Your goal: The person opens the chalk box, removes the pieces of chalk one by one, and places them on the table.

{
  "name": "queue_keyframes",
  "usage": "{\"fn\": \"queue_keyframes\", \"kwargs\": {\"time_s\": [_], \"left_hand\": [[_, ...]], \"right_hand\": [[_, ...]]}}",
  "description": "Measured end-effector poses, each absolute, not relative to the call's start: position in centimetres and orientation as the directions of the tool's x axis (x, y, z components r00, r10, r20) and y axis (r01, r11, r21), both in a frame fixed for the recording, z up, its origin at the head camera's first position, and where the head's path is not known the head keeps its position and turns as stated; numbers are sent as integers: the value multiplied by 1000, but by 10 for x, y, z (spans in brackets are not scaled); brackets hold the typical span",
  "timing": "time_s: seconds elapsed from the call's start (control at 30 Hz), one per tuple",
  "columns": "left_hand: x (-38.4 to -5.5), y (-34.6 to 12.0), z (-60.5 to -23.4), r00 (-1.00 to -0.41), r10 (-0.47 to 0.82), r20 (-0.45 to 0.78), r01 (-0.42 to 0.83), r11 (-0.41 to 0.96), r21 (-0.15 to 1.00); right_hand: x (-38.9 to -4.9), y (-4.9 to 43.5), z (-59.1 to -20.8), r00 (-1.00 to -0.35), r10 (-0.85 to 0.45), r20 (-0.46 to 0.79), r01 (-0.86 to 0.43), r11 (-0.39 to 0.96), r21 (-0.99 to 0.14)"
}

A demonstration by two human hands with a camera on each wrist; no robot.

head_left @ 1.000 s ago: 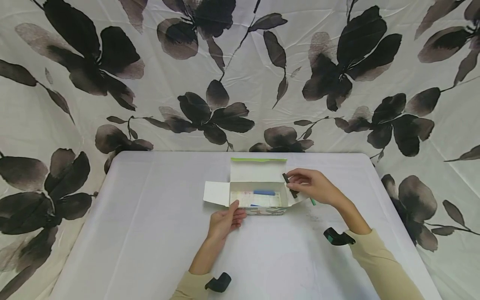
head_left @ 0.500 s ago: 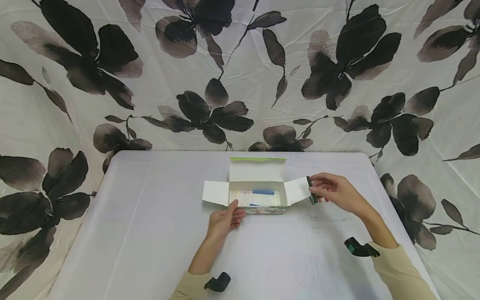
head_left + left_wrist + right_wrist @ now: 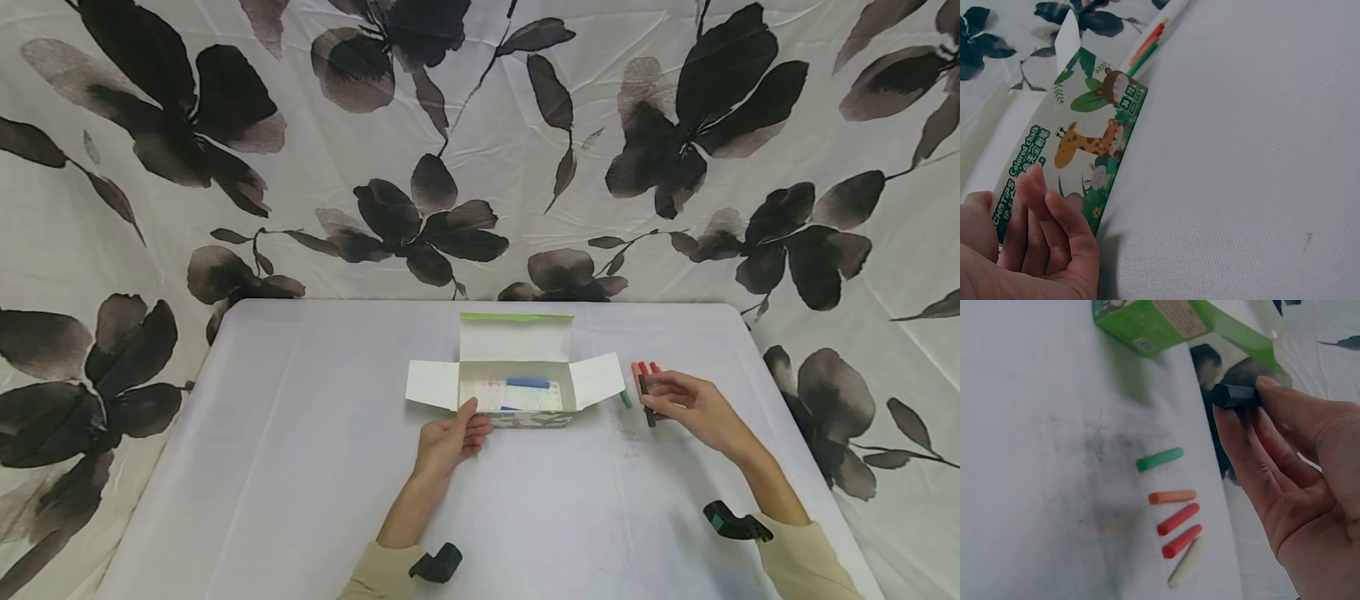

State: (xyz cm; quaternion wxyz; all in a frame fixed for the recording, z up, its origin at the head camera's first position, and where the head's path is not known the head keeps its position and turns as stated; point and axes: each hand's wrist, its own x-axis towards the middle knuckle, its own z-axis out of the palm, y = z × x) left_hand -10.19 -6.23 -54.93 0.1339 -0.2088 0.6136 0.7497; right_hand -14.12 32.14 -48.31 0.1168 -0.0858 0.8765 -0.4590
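An open cardboard chalk box [image 3: 536,422], printed with "Colored chalk" and animals in the left wrist view, stands mid-table with its flaps spread. My left hand [image 3: 446,442] holds its front wall near the left corner, thumb at the rim and fingers against the outside. A blue chalk [image 3: 528,383] lies inside; a bit of another blue piece shows near the front wall. To the right of the box, my right hand [image 3: 693,410] pinches a black chalk stick [image 3: 1235,396] between thumb and fingers, above the table.
On the table right of the box lie a green chalk [image 3: 1160,459], an orange chalk [image 3: 1173,497], two red ones, one red chalk [image 3: 1182,542] nearer a pale yellow chalk [image 3: 1186,562]. Dark smudges mark the white tablecloth [image 3: 1094,447] beside them. A floral curtain [image 3: 420,125] hangs behind.
My right hand has moved right and toward me with the black chalk, from over the box's right flap to beside the loose chalks. My left hand and the box stay put.
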Motion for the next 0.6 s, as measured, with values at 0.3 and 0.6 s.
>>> {"fn": "queue_keyframes", "kwargs": {"time_s": [0.3,0.6], "left_hand": [[-102,-61,-548,-877,-58,-477,-454,-222,863],[-100,-63,-543,-876,-45,-481,-460,-225,859]], "right_hand": [[-132,326,-516,-956,-233,-175,35,502,-864],[-124,324,-536,-963,-176,-204,70,567,-821]]}}
